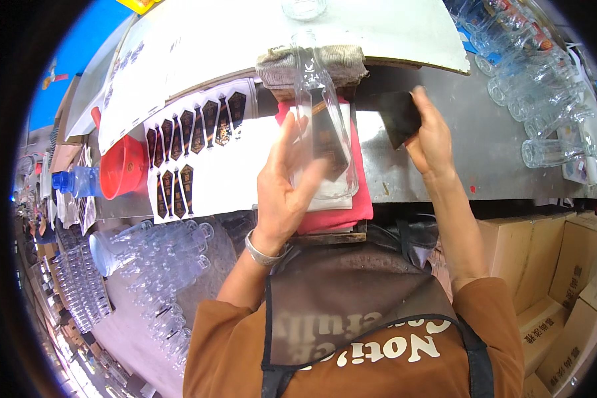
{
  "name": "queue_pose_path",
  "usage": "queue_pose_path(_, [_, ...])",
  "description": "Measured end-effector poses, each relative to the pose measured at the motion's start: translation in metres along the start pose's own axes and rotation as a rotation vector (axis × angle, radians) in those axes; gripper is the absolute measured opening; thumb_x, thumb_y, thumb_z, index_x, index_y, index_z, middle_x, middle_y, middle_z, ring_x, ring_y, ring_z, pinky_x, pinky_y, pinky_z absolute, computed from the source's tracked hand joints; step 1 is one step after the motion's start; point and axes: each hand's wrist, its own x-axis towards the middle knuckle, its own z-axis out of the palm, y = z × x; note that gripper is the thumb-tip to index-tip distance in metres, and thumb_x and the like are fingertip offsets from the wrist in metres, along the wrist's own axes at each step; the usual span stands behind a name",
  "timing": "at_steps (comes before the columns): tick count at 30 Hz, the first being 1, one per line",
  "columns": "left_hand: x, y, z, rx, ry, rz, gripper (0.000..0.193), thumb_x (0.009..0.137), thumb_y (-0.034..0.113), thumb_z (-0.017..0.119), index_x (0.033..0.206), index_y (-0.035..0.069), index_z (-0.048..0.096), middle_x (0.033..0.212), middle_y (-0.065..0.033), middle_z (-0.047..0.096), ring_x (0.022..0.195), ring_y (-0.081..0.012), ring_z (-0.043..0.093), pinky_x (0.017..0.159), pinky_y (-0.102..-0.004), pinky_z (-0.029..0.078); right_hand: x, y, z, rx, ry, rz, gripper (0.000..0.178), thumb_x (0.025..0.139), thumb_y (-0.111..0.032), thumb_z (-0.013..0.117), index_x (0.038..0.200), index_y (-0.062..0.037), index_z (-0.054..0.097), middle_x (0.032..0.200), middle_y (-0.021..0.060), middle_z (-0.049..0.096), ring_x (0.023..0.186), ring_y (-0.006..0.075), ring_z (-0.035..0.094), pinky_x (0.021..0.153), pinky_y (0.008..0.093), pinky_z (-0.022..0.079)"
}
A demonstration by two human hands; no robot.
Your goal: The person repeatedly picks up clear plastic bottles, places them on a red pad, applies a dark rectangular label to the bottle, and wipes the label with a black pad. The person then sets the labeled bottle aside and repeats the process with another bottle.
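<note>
A clear glass bottle point(341, 180) lies with its neck away from me on a white cloth over a pink pad point(363, 202). Its neck rests on a rolled grey cloth point(347, 63). A dark tie-shaped label shows on the bottle. My left hand point(282, 174) grips the bottle from its left side, the thumb blurred over the glass. Off to the right, clear of the bottle, my right hand point(431, 136) pinches a thin, dark, flat piece point(399, 119) with a straight edge. I cannot tell what that piece is made of.
Left of the pad lies a white sheet point(235, 176) with rows of dark tie-shaped labels. Beyond it are a red tub point(123, 168) and a blue-capped plastic bottle point(79, 182). Many glass bottles stand at right point(547, 151) and lower left point(169, 255). Cardboard boxes point(511, 252) sit lower right.
</note>
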Motion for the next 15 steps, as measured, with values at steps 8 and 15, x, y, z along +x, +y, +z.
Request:
queue_pose_path(8, [0.000,0.001,0.002,0.042,0.025,-0.010,0.071,0.088,0.002,0.066,0.152,-0.005,0.035,0.146,-0.0236,0.051,0.126,-0.0261,0.058,0.105,-0.0354,0.045,0.015,-0.060,0.096,-1.045,-0.491,-0.953,0.027,0.092,-0.011,0.065,0.117,-0.0012,0.068,0.100,0.0103,0.073,0.090,0.0174,0.069,0.082,0.0308,0.055])
queue_pose_path(15, [-0.002,0.002,0.001,0.049,0.015,-0.026,0.075,0.086,0.002,0.067,0.153,-0.003,0.033,0.145,-0.0205,0.052,0.124,-0.0248,0.060,0.104,-0.0352,0.047,0.022,-0.073,0.117,-1.189,-0.562,-1.093,0.023,0.092,-0.009,0.065,0.113,-0.0003,0.069,0.101,0.0124,0.072,0.089,0.0206,0.069,0.081,0.0307,0.055])
